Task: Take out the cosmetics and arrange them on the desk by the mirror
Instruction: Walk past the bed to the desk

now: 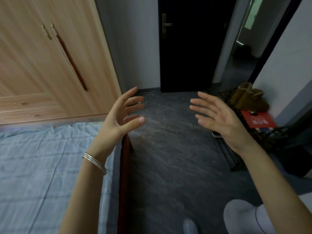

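A dark stone-patterned floor [170, 149] lies under both raised hands. Below the left hand [121, 115] is a bed with a pale blue sheet [42, 166]; beyond that hand stands a light wooden wardrobe [50, 65], and ahead, between the two hands, a black door [190, 48]. Past the right hand [219, 119] sits a low dark rack [270, 132] carrying brown boots [248, 97] and a red box [258, 120]. Both hands are spread wide, palms facing, holding nothing; a silver bangle [94, 162] rings the left wrist. No cosmetics, mirror or bench show here. I judge the task barely begun: the next move calls for finding where the cosmetics are kept.
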Demonstrator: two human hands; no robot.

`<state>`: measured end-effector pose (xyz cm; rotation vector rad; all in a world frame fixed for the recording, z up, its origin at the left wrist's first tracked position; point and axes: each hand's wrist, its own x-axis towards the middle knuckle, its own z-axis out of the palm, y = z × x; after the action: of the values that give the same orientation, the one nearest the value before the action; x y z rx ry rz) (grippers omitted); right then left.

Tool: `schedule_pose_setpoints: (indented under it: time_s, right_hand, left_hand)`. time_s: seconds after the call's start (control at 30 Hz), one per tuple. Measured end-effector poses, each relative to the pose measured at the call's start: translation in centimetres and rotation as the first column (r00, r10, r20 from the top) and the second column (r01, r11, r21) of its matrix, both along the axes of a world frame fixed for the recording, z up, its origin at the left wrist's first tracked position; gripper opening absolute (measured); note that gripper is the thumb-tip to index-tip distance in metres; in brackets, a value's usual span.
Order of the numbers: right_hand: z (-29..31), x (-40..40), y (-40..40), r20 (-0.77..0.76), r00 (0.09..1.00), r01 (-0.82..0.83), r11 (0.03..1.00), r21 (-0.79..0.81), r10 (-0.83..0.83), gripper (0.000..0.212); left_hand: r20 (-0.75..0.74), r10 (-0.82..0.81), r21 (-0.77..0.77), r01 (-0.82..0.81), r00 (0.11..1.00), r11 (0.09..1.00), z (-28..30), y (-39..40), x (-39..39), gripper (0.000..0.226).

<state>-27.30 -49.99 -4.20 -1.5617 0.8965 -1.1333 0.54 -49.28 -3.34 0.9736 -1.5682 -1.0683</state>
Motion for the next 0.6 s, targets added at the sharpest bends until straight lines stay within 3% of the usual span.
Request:
schedule_pose_setpoints:
  time_s: [0.4, 0.6]
  right_hand:
    - [0.5, -1.0, -21.7, 0.007, 0.995, -0.104, 0.995, -0.008, 0.104, 0.078]
    - [0.5, 1.0, -32.0, -0.031, 0.966, -0.254, 0.967, 0.024, 0.255, 0.067]
  left_hand:
    - [-0.06, 0.105, 0.012, -0.104, 0.993, 0.994, -1.4, -18.3, -2.3, 0.083]
    - [-0.122, 0.268, 0.061, -0.262, 0.956, 0.963, -2.5, -24.5, -1.8, 0.085]
